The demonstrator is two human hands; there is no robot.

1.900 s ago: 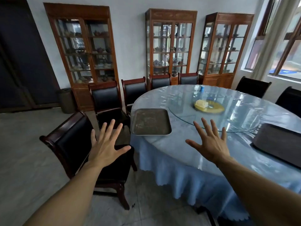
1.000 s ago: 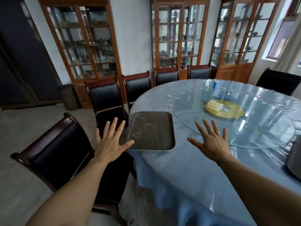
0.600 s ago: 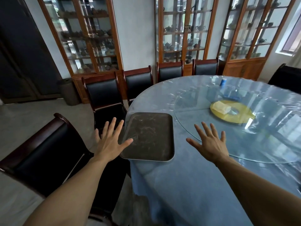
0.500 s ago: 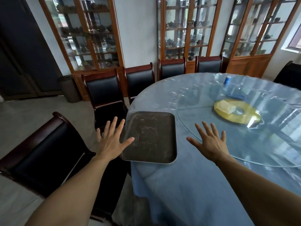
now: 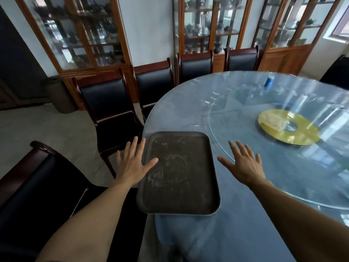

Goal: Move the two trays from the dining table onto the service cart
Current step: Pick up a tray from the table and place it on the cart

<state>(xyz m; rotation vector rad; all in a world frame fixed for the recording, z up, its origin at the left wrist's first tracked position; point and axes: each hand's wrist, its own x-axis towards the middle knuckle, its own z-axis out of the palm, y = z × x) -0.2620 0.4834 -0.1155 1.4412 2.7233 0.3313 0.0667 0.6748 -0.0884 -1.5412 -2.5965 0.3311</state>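
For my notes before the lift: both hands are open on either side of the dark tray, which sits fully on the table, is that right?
Not quite. The head view shows the tray jutting past the table edge at its near left corner. The left hand and right hand are indeed open on either side.

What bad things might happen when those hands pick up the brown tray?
The tray already hangs over the edge of the table, so a clumsy nudge might tip it to the floor. The left hand and right hand are open on either side; an uneven grab could tilt it. The chair stands close by, so the tray might bump it when carried away.
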